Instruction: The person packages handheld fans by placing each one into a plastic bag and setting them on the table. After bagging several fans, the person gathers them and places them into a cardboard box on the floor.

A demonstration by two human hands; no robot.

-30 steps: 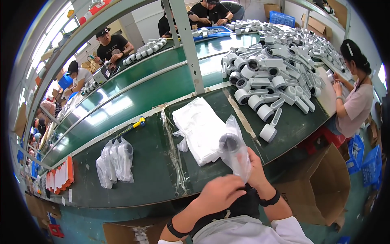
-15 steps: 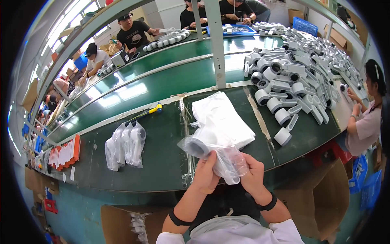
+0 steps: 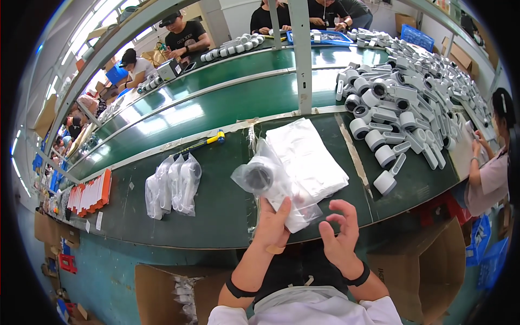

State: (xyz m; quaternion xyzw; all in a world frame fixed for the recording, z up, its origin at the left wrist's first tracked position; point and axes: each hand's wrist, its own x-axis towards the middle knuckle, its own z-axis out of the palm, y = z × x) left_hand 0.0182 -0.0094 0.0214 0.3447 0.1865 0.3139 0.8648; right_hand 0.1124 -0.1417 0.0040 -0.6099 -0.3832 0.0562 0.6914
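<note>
My left hand point(image 3: 272, 223) grips a white handled device with a round, dark-ended head point(image 3: 259, 177), wrapped in a clear plastic bag point(image 3: 279, 197). Its head points away from me to the left, its handle toward me. Apart from it on the right, my right hand point(image 3: 342, 238) is raised with fingers spread and curved, holding nothing. Just behind the bagged device lies a stack of white plastic bags point(image 3: 311, 157). Several bagged devices point(image 3: 173, 185) lie side by side on the dark green table point(image 3: 227, 211) to the left.
A big heap of unbagged devices point(image 3: 401, 108) covers the right side, where a person point(image 3: 490, 157) works. A yellow-handled tool point(image 3: 208, 141) and orange-edged cards point(image 3: 91, 193) lie left. Cardboard boxes point(image 3: 157, 292) stand below the table. A metal post point(image 3: 303, 65) rises behind the bags.
My right hand has let go of the bagged device and moved back, its fingers opening. My left hand still holds it. The whole view has shifted slightly.
</note>
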